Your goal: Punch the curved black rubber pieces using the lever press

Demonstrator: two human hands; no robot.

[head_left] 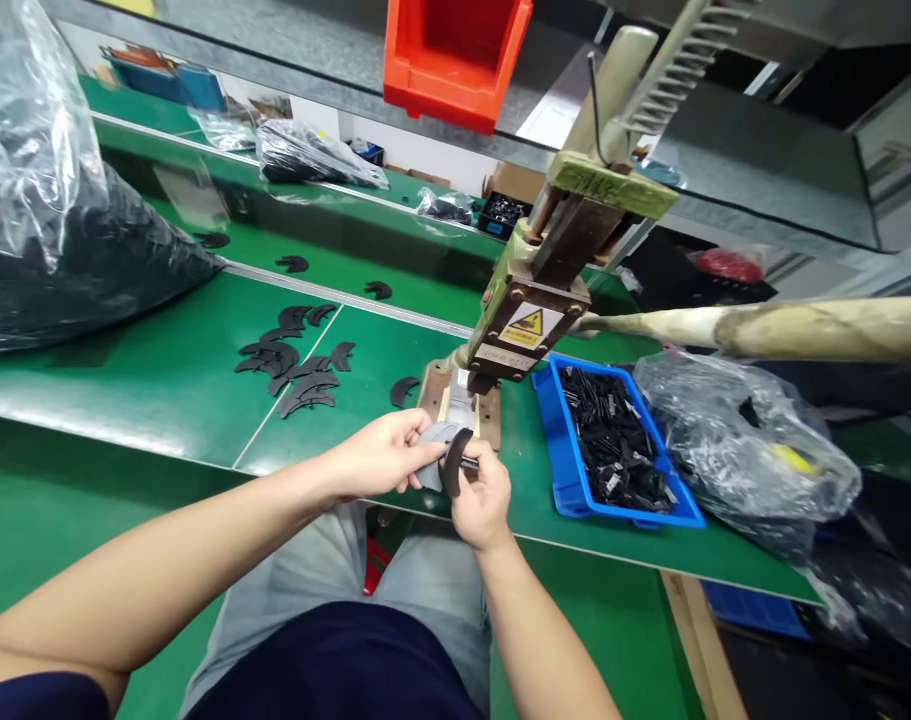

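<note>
My left hand (395, 452) pinches a grey curved plastic piece (431, 472) at the table's front edge. Close against it, my right hand (483, 495) grips a black crescent-shaped plastic piece (455, 462). The two pieces overlap in view; whether they are joined I cannot tell. Just beyond both hands stands a hand press (526, 320), its base (491, 415) on the green table. One dark crescent piece (404, 391) lies left of that base. Farther left is a loose pile of similar crescent pieces (294, 365).
Right of the press, a blue bin (567, 480) holds many small black parts. Beside it lies a clear plastic bag (747, 440). The press lever (785, 328) reaches out to the right. A large filled bag (65, 230) stands left; an orange bin (455, 95) hangs above.
</note>
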